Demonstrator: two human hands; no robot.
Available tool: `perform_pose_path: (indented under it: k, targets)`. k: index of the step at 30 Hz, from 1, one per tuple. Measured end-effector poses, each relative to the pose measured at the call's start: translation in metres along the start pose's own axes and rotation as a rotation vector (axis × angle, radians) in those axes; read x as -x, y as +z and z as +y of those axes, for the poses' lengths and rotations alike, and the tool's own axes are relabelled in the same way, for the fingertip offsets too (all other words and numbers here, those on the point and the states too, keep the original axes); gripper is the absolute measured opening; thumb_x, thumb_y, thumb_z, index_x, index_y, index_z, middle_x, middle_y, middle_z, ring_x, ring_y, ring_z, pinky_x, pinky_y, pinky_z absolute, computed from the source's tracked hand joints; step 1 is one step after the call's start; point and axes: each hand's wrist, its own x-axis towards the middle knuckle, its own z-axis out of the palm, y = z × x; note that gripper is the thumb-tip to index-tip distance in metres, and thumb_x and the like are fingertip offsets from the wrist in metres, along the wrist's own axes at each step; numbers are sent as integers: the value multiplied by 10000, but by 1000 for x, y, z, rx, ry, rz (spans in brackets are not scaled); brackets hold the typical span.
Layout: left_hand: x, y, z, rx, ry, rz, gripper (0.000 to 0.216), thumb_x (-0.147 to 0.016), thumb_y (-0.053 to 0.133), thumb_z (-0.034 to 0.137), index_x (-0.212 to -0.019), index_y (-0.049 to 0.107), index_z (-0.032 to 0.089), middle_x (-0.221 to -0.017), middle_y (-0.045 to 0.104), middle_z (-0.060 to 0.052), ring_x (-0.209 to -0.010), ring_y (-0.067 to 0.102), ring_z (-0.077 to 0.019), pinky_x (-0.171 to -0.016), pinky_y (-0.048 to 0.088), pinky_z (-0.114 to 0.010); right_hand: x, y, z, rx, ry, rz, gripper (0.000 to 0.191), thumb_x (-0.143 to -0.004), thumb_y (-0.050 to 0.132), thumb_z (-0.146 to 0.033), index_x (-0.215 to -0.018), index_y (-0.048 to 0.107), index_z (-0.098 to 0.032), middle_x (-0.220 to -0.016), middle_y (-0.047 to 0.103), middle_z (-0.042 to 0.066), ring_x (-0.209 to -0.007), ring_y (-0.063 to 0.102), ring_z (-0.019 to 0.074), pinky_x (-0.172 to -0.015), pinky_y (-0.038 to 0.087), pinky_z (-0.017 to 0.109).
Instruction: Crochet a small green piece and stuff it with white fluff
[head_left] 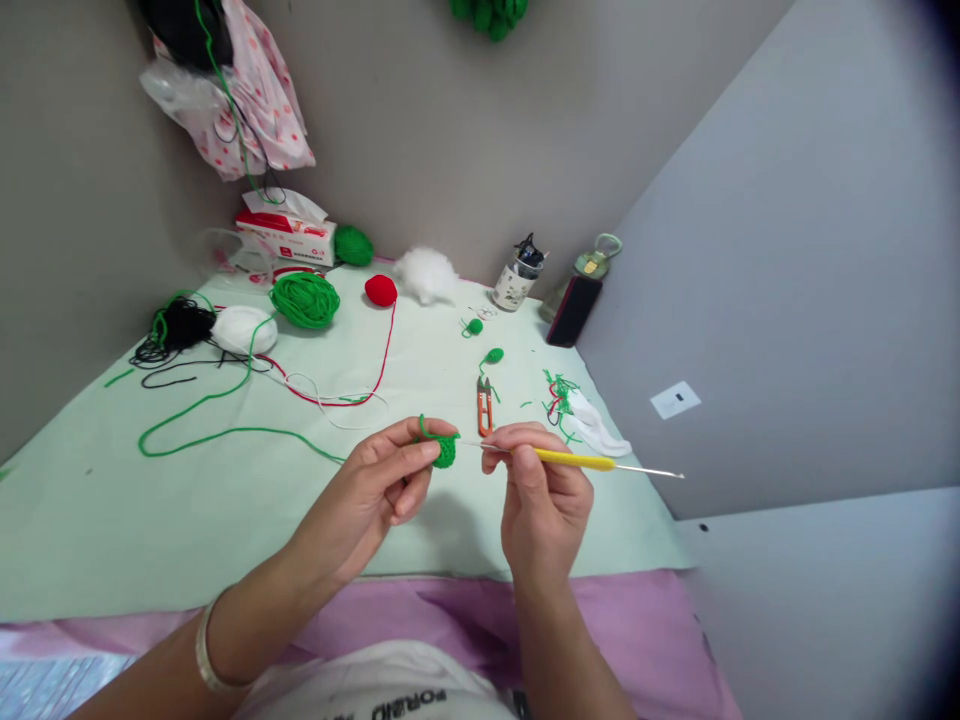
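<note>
While the left hand [384, 472] pinches nubbly green crochet [446, 453] (partly covered), the right hand [546, 495] grips a slim yellow-handled hook [581, 459].

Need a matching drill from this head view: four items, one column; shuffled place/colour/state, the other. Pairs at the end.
Column 1
1. crochet hook
2. green crocheted piece
3. thread snips
4. phone

Column 2
A. orange, lying on the table
B. pinched in the left hand
C. dark front, propped at a tilt
D. yellow handle, held in the right hand

Pairs: 1-D, 2-B, 3-A, 4-C
</note>
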Motion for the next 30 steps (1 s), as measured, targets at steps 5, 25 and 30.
perform_pose_path:
  k: [5,25,30]
  targets:
    - [1,-1,0,-11,-14,-8,184,-868,756,316,-998,763,187,-446,375,93,-432,210,-56,-425,167,-197,0,1,2,11,23,-19,177,-1000,606,-227,-934,768,-257,-839,691,15,-722,599,148,-672,484,321]
    - [2,4,2,-12,33,-34,238,-861,794,273,-1078,730,200,-590,490,90,-401,292,-7,-403,188,-169,3,7,5,59,9,-62,160,-990,619,-237,-927,765,-253,-835,701,20,-738,616,159,-668,503,322]
    - [4,4,3,-22,42,-31,462,-837,834,252,-1265,663,264,-828,589,68,-381,350,44,-394,187,-162,5,7,7,42,21,-90,163,-990,625,-228,-942,778,-255,-867,723,27,-848,648,173,-716,514,316]
